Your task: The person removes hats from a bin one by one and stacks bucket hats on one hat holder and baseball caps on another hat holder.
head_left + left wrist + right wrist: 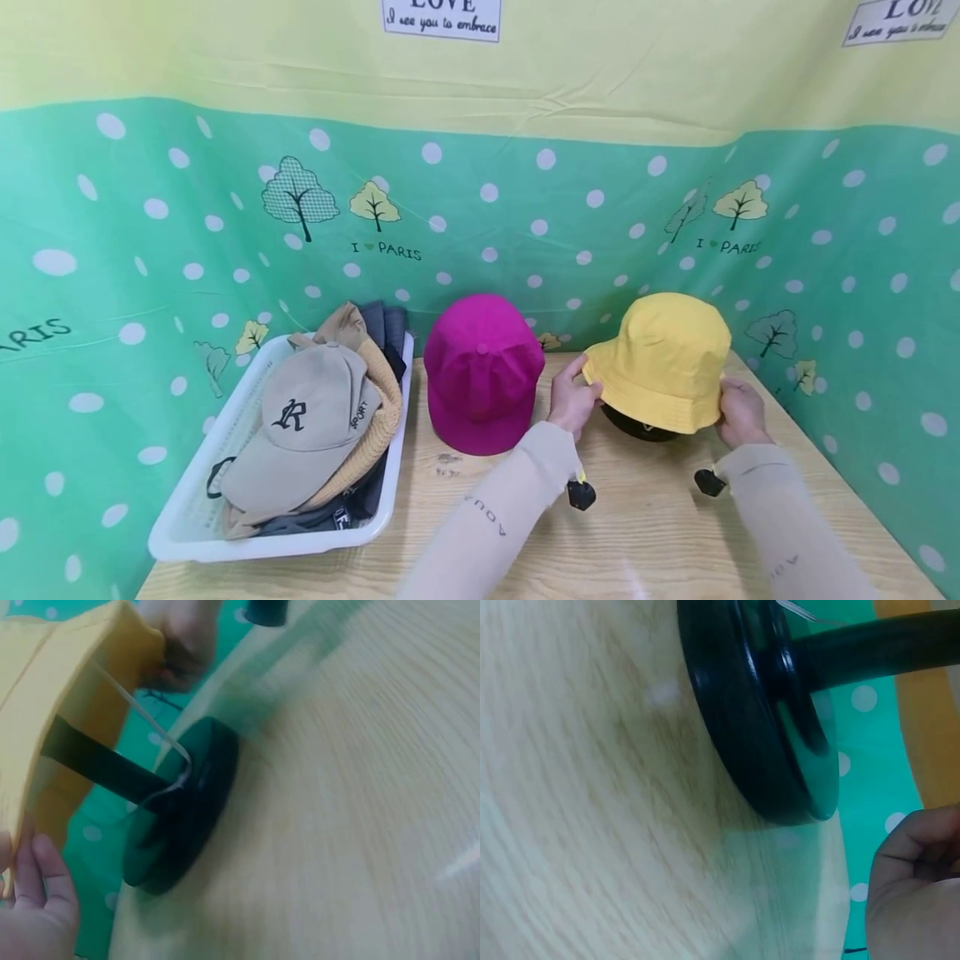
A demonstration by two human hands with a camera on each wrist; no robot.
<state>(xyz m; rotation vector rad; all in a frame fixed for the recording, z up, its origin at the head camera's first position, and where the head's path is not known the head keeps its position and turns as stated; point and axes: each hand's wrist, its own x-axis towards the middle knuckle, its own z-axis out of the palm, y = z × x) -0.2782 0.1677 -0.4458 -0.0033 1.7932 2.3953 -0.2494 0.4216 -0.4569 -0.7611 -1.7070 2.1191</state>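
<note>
A yellow bucket hat (667,350) sits over a black stand at the right of the table. My left hand (573,396) pinches its brim on the left side. On the opposite side my right hand (742,412) grips the brim with curled fingers. In the left wrist view, the stand's post goes up inside the hat from a round black base (187,810). A thin pale cord (180,746) hangs from the hat down to that base. The right wrist view shows the same base (757,727) close up, with my hand beside it.
A magenta cap (483,375) stands upright left of the yellow hat. Farther left, a white plastic basket (187,517) holds several hats, with a beige cap (315,417) on top. A green and yellow printed curtain (487,192) hangs behind the wooden table (637,542).
</note>
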